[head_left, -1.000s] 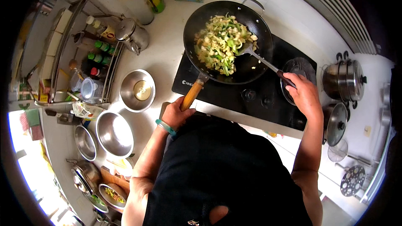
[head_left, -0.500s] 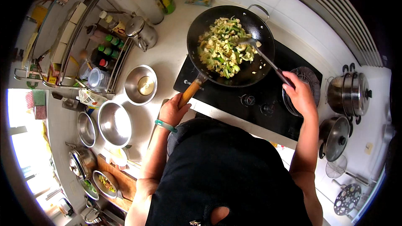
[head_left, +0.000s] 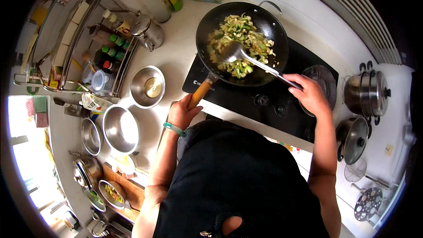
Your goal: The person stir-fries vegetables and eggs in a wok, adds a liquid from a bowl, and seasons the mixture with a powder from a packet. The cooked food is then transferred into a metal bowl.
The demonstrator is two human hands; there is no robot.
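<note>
A dark wok [head_left: 269, 26] sits over the left part of the black gas stove [head_left: 238, 101]. Chopped green and pale vegetables [head_left: 242, 28] lie heaped in it. My left hand [head_left: 183, 113], with a green bangle at the wrist, is wrapped round the wok's wooden handle [head_left: 201, 93]. In my right hand [head_left: 309, 92] is the dark grip of a metal spatula [head_left: 260, 65]. The spatula's blade rests over the near left part of the vegetables, its back turned up, hiding those under it.
Steel bowls [head_left: 147, 72] stand on the counter at left, near a metal pot [head_left: 146, 31] and a rack of bottles [head_left: 116, 53]. To the right are a second burner [head_left: 319, 83], a stacked steamer pot [head_left: 363, 94] and a lidded pan [head_left: 354, 140]. Chopped food fills a bowl [head_left: 111, 194] lower left.
The spatula has swung from the right side of the wok to the near left, its blade turned over. My right hand has shifted slightly left and nearer. My left hand keeps its grip.
</note>
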